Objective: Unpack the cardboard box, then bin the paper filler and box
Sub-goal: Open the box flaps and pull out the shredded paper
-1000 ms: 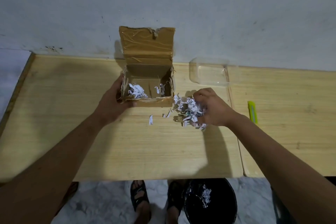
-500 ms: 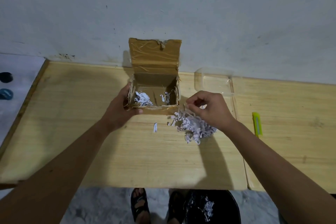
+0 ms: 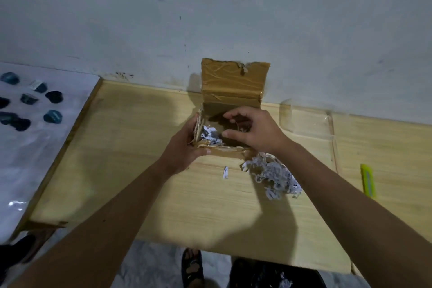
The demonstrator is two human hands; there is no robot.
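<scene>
A pale wooden table, straight-grained and matt, runs along a scuffed grey wall; at its far edge, toward twelve o'clock, stands the cardboard box, brown, tape-streaked and ragged at the rim, its lid flap upright against the wall and its long axis lying nine to three; a black bin sits on the floor at six o'clock, below the table's near edge, white scraps already in it; a clear plastic container lies at the box's three o'clock, just beside it. The left hand grips the box's left wall and near corner, thumb along the front; the right hand hangs over the open mouth, fingers curled downward and spread, nothing plainly held, though what lies under the palm cannot be told. The remaining paper filler, crinkled white shreds, lies inside the box at the right hand's nine o'clock, so that hand is the nearer and likely reaches leftward and down for it; a loose pile of shredded paper rests on the table at the box's five o'clock, a single stray strip at six; a yellow-green utility knife lies well apart at three o'clock.
</scene>
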